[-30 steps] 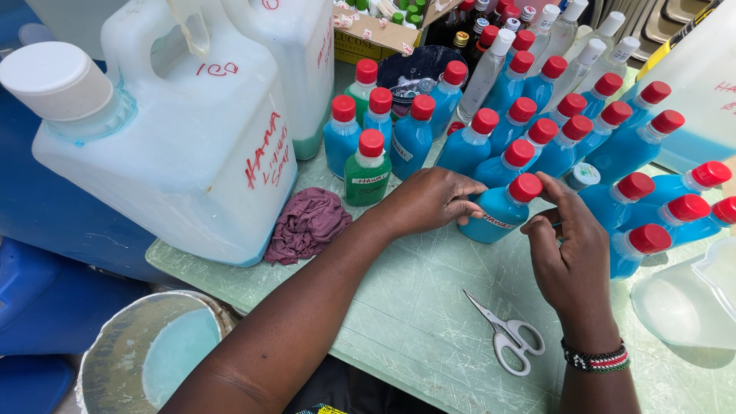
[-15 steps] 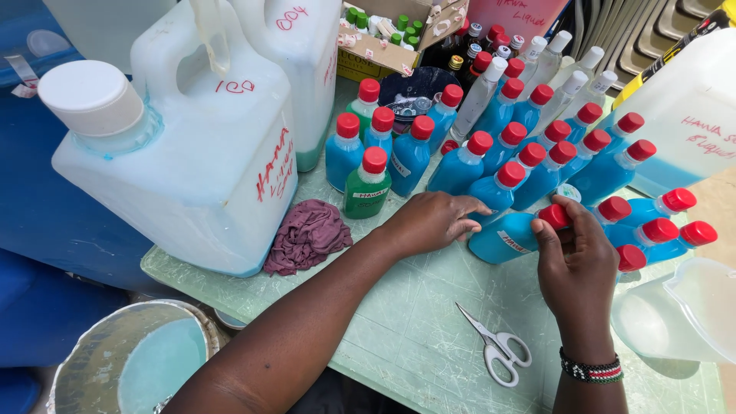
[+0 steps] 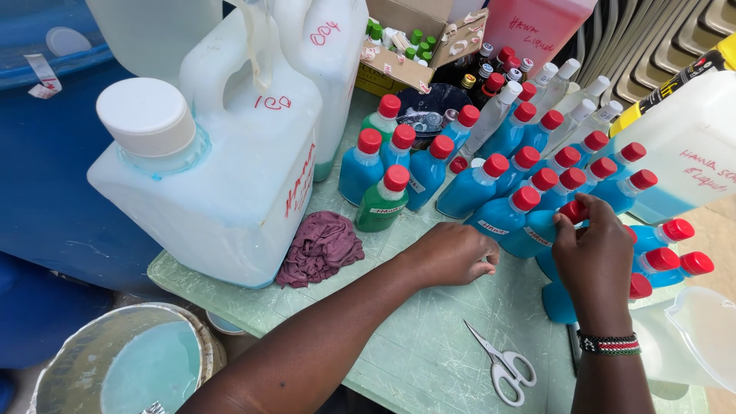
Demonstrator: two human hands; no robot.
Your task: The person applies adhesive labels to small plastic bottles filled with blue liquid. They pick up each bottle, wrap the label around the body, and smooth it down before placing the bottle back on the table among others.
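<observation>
Right hand (image 3: 594, 249) is gripping, fingers clamped, the red cap of a tilted blue-liquid plastic bottle (image 3: 529, 234) at centre right. Left hand (image 3: 452, 254) is resting curled beside its base, fingers together. Many capped bottles are standing behind; labelling is appearing partly done.

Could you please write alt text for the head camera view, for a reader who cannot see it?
A person's right hand grips the red cap of a tilted blue bottle while the left hand steadies its base, amid rows of similar bottles on a green table. White scissors and a maroon rag lie nearby.

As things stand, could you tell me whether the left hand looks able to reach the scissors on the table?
Probably yes: the left hand rests on the table just above the scissors, with only bare tabletop between them.
</observation>
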